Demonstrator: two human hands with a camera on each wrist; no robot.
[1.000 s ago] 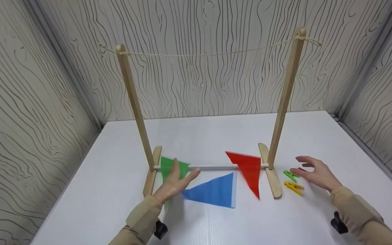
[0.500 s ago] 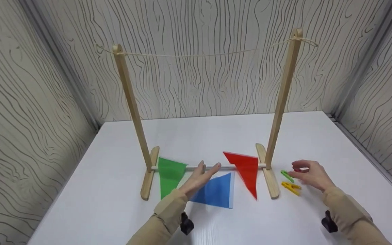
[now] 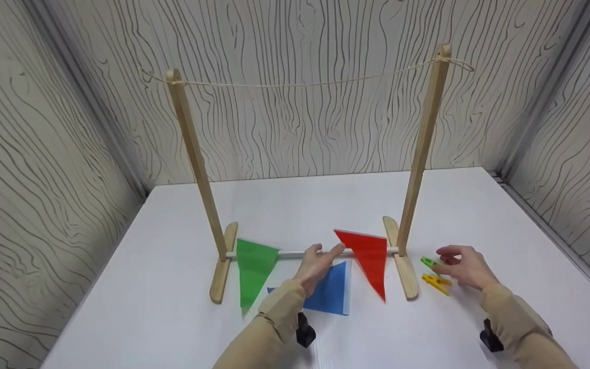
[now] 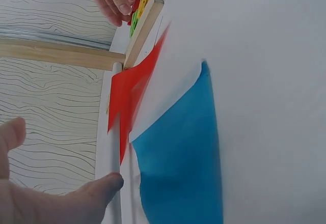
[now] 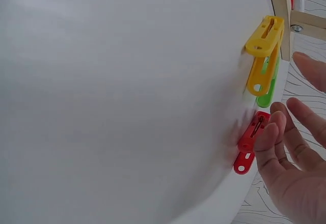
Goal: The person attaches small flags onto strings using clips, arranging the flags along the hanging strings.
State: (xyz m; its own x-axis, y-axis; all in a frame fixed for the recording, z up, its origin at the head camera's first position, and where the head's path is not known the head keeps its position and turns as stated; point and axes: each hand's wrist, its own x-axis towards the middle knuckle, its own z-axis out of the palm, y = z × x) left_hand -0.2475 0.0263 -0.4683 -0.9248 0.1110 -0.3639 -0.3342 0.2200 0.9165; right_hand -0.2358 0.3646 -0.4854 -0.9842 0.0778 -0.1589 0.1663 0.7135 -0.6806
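My left hand [image 3: 316,265] hovers over the blue triangular flag [image 3: 335,292], its thumb and fingers apart and holding nothing. Just right of its fingertips, the red flag [image 3: 372,256] drapes over the stand's white rod [image 3: 295,253]. A green flag [image 3: 254,266] hangs over the rod's left end. On the right, my right hand [image 3: 466,267] is beside the clothespins, thumb and fingers spread. In the right wrist view its curved fingers overlap the red clothespin [image 5: 246,145]; whether they touch it I cannot tell. Green [image 3: 429,263] and yellow [image 3: 436,283] clothespins lie to its left.
A wooden stand has a left post [image 3: 195,159] and a right post [image 3: 423,154] on flat feet. A slack string [image 3: 295,85] spans their tops. Patterned panels [image 3: 295,133] enclose the white table [image 3: 274,205] at the back and sides.
My left hand has moved right from the green flag, across the blue flag, towards the red one. My right hand has stayed by the clothespins, its fingers drawing slightly closer to the red one.
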